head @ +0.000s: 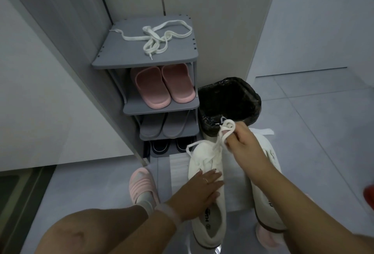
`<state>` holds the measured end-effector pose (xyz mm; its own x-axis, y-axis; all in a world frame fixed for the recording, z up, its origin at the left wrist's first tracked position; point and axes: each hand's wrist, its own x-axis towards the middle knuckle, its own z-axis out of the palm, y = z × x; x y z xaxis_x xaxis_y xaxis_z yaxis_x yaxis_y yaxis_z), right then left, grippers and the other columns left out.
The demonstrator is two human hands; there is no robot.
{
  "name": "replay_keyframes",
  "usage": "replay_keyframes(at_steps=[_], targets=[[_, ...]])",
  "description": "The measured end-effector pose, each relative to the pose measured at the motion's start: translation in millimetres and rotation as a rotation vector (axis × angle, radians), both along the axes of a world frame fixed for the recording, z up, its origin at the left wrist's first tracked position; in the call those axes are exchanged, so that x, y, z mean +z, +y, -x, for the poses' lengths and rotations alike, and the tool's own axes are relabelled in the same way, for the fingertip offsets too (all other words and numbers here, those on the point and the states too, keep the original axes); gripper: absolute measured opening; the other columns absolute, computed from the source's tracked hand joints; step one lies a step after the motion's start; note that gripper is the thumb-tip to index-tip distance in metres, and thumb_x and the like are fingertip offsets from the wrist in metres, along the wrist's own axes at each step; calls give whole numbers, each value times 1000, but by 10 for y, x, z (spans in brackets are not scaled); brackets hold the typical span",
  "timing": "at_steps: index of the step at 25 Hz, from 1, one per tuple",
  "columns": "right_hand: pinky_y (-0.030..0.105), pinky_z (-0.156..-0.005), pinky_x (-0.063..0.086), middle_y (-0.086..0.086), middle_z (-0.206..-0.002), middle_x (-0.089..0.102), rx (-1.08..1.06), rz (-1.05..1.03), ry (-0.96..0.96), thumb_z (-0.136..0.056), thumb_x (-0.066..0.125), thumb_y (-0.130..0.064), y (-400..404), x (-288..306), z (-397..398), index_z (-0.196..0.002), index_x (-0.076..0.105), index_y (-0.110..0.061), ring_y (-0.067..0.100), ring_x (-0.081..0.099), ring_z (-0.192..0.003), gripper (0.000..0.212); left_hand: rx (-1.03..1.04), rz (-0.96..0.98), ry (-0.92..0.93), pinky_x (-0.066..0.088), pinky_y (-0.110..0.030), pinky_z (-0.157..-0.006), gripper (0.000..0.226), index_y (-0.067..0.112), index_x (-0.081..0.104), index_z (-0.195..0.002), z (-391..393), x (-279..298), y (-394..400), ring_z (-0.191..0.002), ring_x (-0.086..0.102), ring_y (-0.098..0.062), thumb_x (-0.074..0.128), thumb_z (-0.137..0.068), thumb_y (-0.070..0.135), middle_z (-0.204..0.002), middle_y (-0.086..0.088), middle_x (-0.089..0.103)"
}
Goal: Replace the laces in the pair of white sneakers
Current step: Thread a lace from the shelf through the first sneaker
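Note:
Two white sneakers lie on the floor in front of me. My left hand [199, 190] rests flat with straight fingers on the side of the left sneaker [208, 203]. My right hand [243, 145] pinches a bunch of white lace [224, 130] and holds it up above that sneaker's toe, near the bin. The lace still runs down to the sneaker's front eyelets. My right forearm crosses over the right sneaker [267, 193] and hides much of it. A loose cream-white lace [162, 36] lies tangled on top of the grey shoe rack [125, 59].
The rack holds pink slippers [159, 87], grey slippers [162, 127] and dark shoes on lower shelves. A bin with a black liner [230, 100] stands right of it. My left foot in a pink slipper [141, 185] is on the tile floor. A white strip [265, 131] lies behind the bin.

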<state>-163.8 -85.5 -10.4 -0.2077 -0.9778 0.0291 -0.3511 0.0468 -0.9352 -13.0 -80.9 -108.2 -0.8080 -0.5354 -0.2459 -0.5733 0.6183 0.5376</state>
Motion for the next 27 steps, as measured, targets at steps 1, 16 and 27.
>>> replay_keyframes(at_steps=[1,16,27], targets=[[6,-60,37,-4,-74,47,-2,-24,-32,-97,41,-14,-23,4,-27,-77,56,-18,-3,44,-60,26,29,-23,26,-2,-28,-118,81,11,35,-141,12,-49,-3,-144,12,-12,5,-84,60,-153,-4,24],[17,-51,43,-6,-48,37,94,56,-744,-100,30,-20,-72,821,123,-76,51,-12,11,38,-49,33,746,-338,426,42,-6,-69,20,18,55,-102,179,219,-138,-65,53,18,63,-85,13,-74,7,61],[20,-57,47,-2,-53,39,688,-66,-1256,-90,45,-4,-8,672,191,-90,61,-4,12,44,-52,16,465,-258,175,40,-15,-58,64,21,32,-139,286,447,-306,-61,48,0,65,-83,20,-66,13,48]])
